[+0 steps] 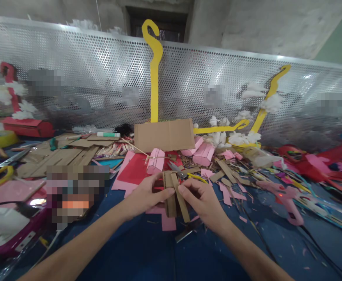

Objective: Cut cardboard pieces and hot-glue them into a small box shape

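Observation:
My left hand [149, 193] is closed on a small brown cardboard block [170, 205], its thumb pressing on the top. A narrow cardboard strip [182, 205] slants along the block's right side, pinched between the thumb and fingers of my right hand [204, 199]. Strip and block look in contact near my thumbs. Just beyond my hands lie open scissor blades [176, 168] and a small pink box [155, 160]. A metal blade-like tool [188, 233] rests on the blue table below the block.
A pink glue gun [284, 197] with a lit red spot and cord lies to the right. Behind stand a cardboard box [164, 134] and a tall yellow hooked shape [154, 82] before a perforated metal panel [100, 70]. Cardboard sheets [56, 158] are stacked left; scraps litter the table.

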Motion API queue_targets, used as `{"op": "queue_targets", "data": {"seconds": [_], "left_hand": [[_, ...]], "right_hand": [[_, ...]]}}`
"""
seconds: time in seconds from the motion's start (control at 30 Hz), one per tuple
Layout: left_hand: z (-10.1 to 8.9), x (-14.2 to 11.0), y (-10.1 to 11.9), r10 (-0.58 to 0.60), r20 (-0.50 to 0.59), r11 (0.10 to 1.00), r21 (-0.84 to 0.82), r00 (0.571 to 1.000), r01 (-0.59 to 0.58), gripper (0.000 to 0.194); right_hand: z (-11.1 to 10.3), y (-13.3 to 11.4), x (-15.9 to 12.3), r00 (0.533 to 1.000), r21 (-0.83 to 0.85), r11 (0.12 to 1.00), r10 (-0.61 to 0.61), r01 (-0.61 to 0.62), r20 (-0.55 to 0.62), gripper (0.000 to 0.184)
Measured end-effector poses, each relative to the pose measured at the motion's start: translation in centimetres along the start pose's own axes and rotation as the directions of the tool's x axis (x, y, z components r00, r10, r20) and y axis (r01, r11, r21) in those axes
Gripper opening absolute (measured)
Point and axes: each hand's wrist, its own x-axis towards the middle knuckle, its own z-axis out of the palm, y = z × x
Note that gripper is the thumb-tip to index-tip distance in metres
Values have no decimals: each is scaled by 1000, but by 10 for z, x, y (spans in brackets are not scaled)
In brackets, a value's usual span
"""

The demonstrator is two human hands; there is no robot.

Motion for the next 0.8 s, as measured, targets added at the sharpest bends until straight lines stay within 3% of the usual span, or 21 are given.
{"op": "queue_targets", "data": {"seconds": [0.37, 0.63, 0.8], "left_hand": [[-4, 2, -3, 110, 38, 992, 53, 993, -112, 58], [4, 2, -1, 73, -91, 992, 107, 993, -63, 50], [7, 5, -7, 150, -131, 987, 83, 980, -140, 45]], "right_hand": [[3, 4, 0, 996, 119, 990, 75, -79, 41, 34], [6, -1, -1, 997, 72, 996, 59, -62, 43, 30], [8, -4, -3, 996, 76, 995, 62, -67, 63, 31]]}}
